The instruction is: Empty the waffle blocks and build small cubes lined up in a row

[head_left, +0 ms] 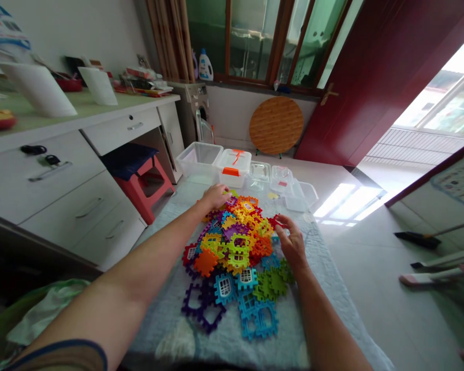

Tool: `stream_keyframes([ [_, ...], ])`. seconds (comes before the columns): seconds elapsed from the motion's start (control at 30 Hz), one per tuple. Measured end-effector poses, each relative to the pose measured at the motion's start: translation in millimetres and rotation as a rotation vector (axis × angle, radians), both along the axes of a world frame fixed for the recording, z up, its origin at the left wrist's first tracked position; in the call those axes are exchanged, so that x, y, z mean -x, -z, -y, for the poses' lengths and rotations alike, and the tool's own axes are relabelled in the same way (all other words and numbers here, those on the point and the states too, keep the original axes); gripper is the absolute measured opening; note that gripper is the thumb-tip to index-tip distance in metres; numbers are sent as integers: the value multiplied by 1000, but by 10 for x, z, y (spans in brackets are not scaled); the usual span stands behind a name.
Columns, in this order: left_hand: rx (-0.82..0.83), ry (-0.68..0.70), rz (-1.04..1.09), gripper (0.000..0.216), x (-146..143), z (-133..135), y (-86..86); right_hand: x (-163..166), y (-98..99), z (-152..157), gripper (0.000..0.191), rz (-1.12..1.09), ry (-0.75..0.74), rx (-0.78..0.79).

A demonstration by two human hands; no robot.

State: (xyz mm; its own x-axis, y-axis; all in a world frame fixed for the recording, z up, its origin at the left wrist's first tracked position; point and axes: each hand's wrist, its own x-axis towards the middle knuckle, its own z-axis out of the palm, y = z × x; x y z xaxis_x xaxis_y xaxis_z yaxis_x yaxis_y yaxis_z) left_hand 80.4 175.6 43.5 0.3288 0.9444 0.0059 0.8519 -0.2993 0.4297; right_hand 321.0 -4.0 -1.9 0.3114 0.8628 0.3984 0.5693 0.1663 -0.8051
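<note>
A heap of colourful plastic interlocking blocks [235, 242] lies on a pale blue mat [224, 335] on the floor. My left hand [214, 197] rests on the far edge of the heap, fingers curled over a yellow-green piece. At the heap's right side my right hand [292, 239] pinches a red block [275, 221] between thumb and fingers. Purple, blue and green pieces lie flat nearest to me.
Clear plastic boxes [199, 159] and a lidded box with orange clips [234, 167] stand beyond the heap. A white desk with drawers [62, 175] and a red stool [143, 185] are at left. A round wooden board [276, 125] leans on the far wall. A broom [421, 238] lies at right.
</note>
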Motion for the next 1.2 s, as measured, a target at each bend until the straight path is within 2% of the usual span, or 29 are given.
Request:
stream_keyframes([
  [0.17,137,-76,-115,80,-239,-322,138,-167,124,-68,51,213,235,91],
  [0.23,162,-63,-127,86,-291,-371,170,-190,179,-88,60,267,264,182],
  [0.33,205,14,-113,74,-352,-387,178,-184,246,-111,63,319,246,280],
  [0.4,237,87,-83,63,-385,-371,165,-173,274,-125,62,329,219,291],
  [0.63,253,340,116,41,-542,-195,21,-185,305,-162,67,144,96,148],
  [0.83,118,508,266,36,-733,277,-272,-148,272,-173,52,-173,50,23],
  [0.9,-16,614,308,32,-728,504,-345,-110,211,-152,49,-279,17,-6],
  [0.97,-139,723,283,29,-666,728,-386,-65,124,-108,46,-396,-99,-16],
  [1.07,-195,840,160,36,-488,1048,-421,-16,-2,-29,36,-447,-270,4],
  [1.13,-220,831,132,35,-351,1289,-444,-15,-47,-1,29,-402,-251,8],
  [1.2,-230,832,125,30,-239,1587,-455,-42,-44,-7,29,-346,-144,2],
])
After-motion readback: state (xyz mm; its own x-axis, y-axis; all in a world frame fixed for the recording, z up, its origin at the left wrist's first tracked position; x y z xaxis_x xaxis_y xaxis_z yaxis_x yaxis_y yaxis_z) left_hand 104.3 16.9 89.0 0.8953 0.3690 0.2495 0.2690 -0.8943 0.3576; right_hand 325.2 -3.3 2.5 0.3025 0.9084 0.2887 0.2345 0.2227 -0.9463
